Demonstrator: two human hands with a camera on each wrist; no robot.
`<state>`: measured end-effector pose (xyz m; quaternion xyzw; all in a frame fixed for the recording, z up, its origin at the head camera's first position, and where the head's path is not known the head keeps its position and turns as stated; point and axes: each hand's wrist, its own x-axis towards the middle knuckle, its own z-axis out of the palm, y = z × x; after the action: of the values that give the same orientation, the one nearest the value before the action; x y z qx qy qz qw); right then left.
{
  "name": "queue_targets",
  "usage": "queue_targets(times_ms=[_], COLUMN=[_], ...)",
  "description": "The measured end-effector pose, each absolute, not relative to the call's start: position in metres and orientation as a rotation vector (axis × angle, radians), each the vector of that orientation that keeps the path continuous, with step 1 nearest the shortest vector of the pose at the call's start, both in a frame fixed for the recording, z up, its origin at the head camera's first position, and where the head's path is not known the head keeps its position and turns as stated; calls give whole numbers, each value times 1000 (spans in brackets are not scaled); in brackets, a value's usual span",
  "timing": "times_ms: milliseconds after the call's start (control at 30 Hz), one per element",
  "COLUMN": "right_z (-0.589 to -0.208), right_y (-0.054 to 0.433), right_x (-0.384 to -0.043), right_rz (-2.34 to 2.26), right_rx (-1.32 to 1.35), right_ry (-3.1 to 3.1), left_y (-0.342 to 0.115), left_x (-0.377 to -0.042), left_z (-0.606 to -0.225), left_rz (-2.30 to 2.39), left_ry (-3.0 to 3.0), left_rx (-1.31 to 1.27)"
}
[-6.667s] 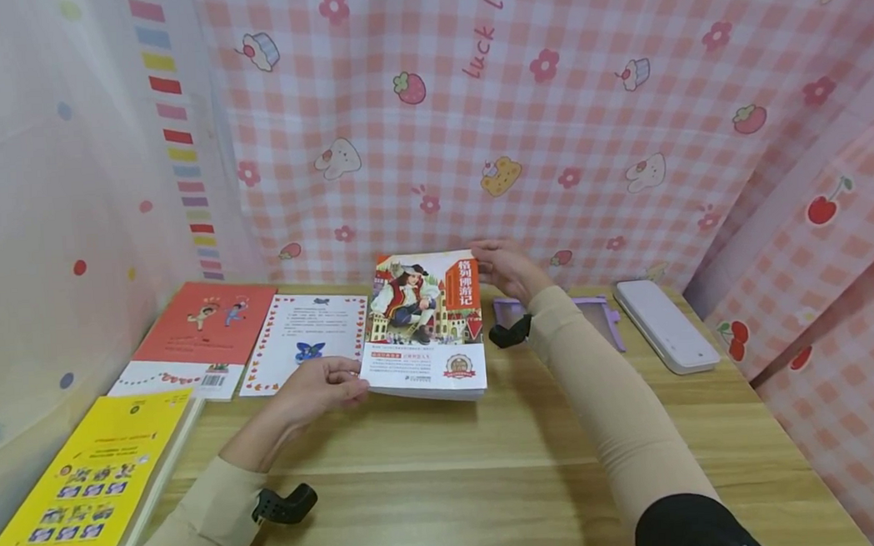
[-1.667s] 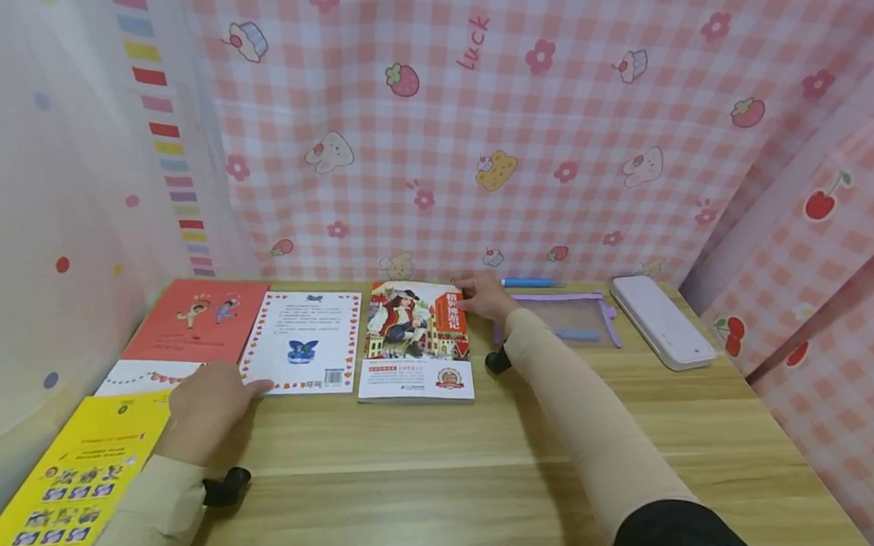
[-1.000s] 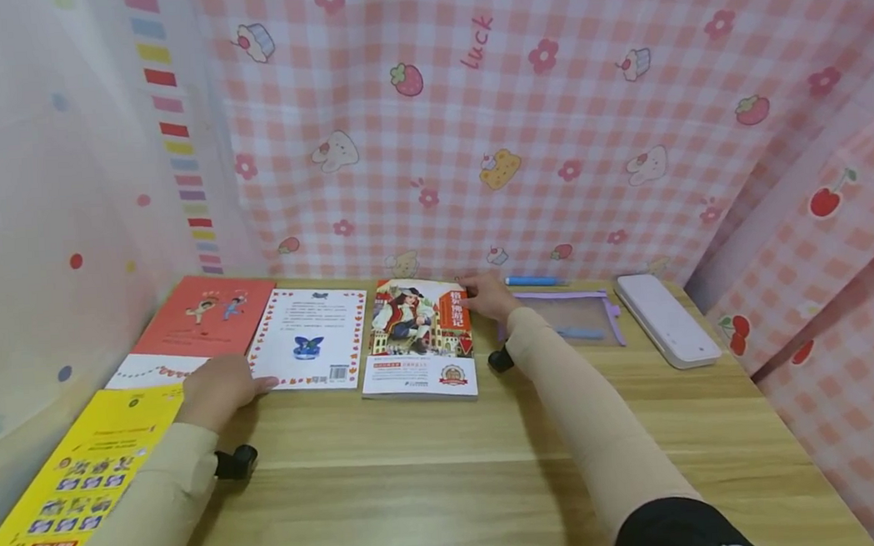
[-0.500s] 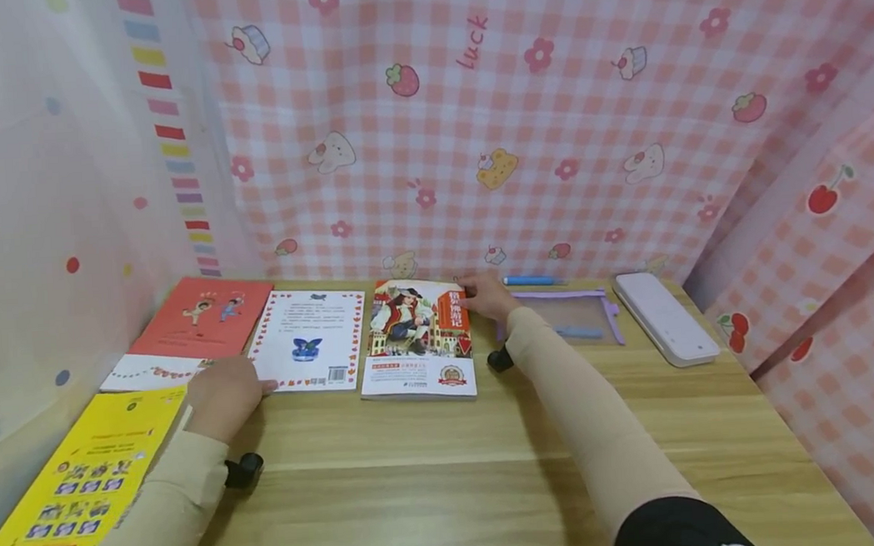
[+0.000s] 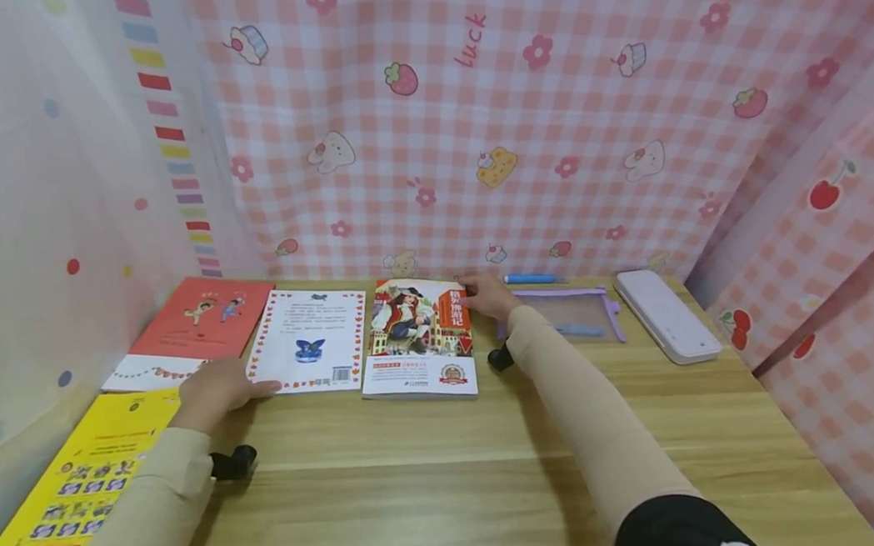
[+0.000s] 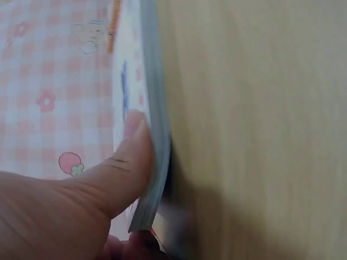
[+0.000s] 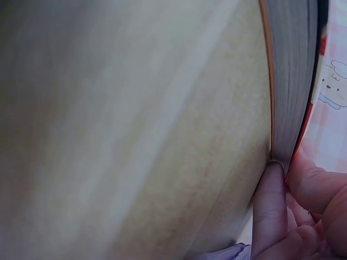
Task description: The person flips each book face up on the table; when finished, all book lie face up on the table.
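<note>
Flat on the table, a white book (image 5: 307, 327) with a leaf border and a blue butterfly lies beside a paperback (image 5: 417, 341) with a costumed figure on its cover. My left hand (image 5: 216, 392) grips the white book's near left corner. In the left wrist view, the thumb (image 6: 122, 168) presses on the cover, while the other fingers are mostly hidden below the corner. At the paperback's far right edge, my right hand (image 5: 489, 295) pinches the corner. The right wrist view shows a finger (image 7: 271, 206) against the page edges and the thumb by the cover.
A red book (image 5: 203, 321) and a yellow book (image 5: 81, 478) lie left, partly behind the left arm. To the right are a purple-edged mesh pouch (image 5: 605, 317), a blue pen (image 5: 531, 279) and a white case (image 5: 668, 317). Checked curtain (image 5: 435, 123) borders the table.
The paperback, earlier raised and tilted between both hands, now lies flat. My left hand has moved left to the white book. Over the last second, only slight left-hand shifts show.
</note>
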<state>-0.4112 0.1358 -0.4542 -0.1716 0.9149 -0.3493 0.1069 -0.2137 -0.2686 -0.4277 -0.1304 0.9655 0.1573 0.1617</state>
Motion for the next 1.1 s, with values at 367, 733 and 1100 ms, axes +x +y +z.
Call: queue_targets(times_ms=[367,733,1100], right_z=[-460,-460,-455], right_y=[136,135,135], right_x=[-413,-410,-409], right_rz=[-1027,-1057,-1050], right_rx=[-514,-503,-447], right_ry=[2699,2690,2695], left_y=[-293,-318,-315], left_x=[-214,-207,-201], left_z=[-432,-440,-452], left_rz=[1099,1793,2054], left_ry=[2474,2000,1807], left_rx=[-234,-283,-250])
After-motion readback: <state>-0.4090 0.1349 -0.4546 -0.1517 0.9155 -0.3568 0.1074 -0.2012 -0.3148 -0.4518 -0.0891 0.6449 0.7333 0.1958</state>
